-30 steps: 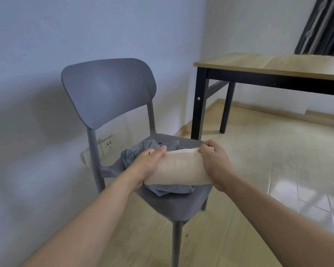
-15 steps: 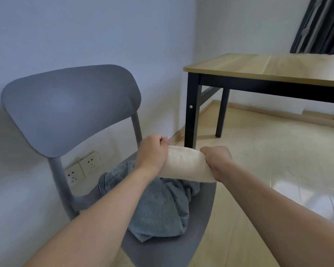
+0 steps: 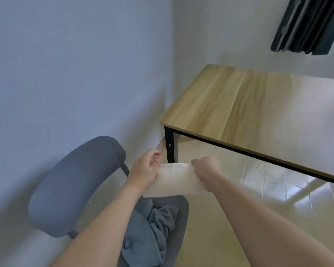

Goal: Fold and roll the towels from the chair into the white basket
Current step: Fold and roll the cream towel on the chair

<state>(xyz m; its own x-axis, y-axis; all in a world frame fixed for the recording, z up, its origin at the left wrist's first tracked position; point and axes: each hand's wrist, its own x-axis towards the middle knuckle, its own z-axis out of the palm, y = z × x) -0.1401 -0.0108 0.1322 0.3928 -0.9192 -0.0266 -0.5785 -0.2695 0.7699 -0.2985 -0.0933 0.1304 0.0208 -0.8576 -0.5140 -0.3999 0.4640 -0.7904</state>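
Towels: two visible. Largest item in view, wooden counter (image 3: 239, 105), black legs, stands right of grey chair (image 3: 69, 189) near wall corner. Grey towel (image 3: 152, 228) lies crumpled on chair seat. Cream towel (image 3: 174, 180), rolled, held in air above seat front, between both hands, apart from grey towel. Left hand (image 3: 145, 170) grip: fingers curled round roll's left end. Right hand (image 3: 204, 168) grip: fist closed on roll's right end. Dark curtain (image 3: 307, 24) hangs top right.

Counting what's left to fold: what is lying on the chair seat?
A crumpled blue-grey towel lies on the grey chair seat. The left forearm covers part of it, so whether more towels lie there cannot be seen.
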